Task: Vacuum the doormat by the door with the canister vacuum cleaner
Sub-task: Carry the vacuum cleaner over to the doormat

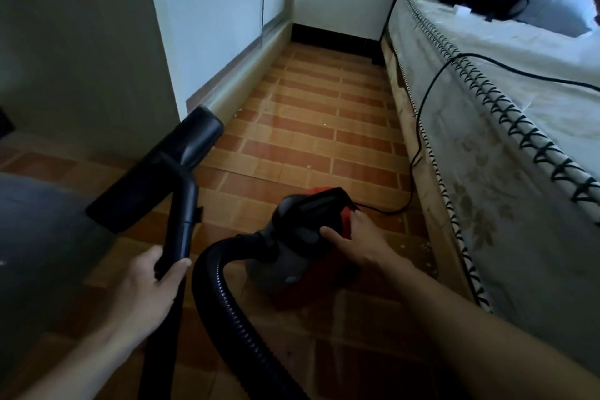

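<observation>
1 hand, the left hand (pixel 147 286), holds the wand (pixel 181 221) upright, nozzle (pixel 156 172) up.

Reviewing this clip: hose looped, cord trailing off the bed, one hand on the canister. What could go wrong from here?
1. The power cord hangs from the mattress to the canister; pulling the canister away could snag it or yank it loose.
2. The hose loops tightly between both arms and may kink or tug.
3. The left hand holds the floor nozzle raised near the wall; it could bump it.

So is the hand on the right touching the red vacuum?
Touching. The head view shows the right hand resting on the vacuum, fingers spread straight across its dark top and red side, with no gap showing.
</observation>
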A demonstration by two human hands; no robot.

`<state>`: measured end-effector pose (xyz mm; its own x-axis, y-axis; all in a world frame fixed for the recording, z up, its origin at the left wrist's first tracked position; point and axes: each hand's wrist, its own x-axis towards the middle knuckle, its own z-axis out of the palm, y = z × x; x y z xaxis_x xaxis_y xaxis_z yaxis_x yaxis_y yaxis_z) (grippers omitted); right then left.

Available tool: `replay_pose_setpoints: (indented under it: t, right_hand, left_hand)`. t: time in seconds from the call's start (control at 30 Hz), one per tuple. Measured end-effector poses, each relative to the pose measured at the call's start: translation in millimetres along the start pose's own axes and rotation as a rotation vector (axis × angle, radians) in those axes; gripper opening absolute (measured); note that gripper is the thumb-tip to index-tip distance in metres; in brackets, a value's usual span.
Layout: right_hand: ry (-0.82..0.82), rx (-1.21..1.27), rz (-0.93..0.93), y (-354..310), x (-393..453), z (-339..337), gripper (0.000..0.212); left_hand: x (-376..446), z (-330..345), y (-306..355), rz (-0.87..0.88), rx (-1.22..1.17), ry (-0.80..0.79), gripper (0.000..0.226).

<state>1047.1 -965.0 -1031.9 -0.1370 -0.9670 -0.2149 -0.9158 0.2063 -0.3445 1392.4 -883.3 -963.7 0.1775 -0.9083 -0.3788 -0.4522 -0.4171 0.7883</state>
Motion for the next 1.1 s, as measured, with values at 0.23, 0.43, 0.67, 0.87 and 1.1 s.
replay_pose_setpoints:
  t: [0.23, 0.43, 0.67, 0.87, 1.1]
  right_hand:
    - [-0.193, 0.046, -0.069, 3.4, 12.6, -9.0, 0.137]
    - [-0.296, -0.229, -0.042, -4.9, 10.5, -20.0, 0.149]
    - [-0.113, -0.327, -0.055, -11.1, 15.9, -14.7, 0.134]
    - [-0.068, -0.236, -0.085, -6.4, 12.4, -15.4, 0.128]
    - [-0.069, -0.117, -0.085, -5.2, 6.5, -21.5, 0.117]
  left_hand:
    - [6.1, 6.6, 18.4, 0.148, 0.037, -0.031, 0.059]
    - [11.9, 7.7, 39.1, 0.218, 0.099, 0.006, 0.068]
    - [15.2, 14.5, 35.0, 0.244, 0.163, 0.059, 0.066]
    - [19.4, 13.5, 34.6, 0.213, 0.168, 0.032, 0.055]
    - [20.7, 25.3, 36.8, 0.193, 0.081, 0.024, 0.054]
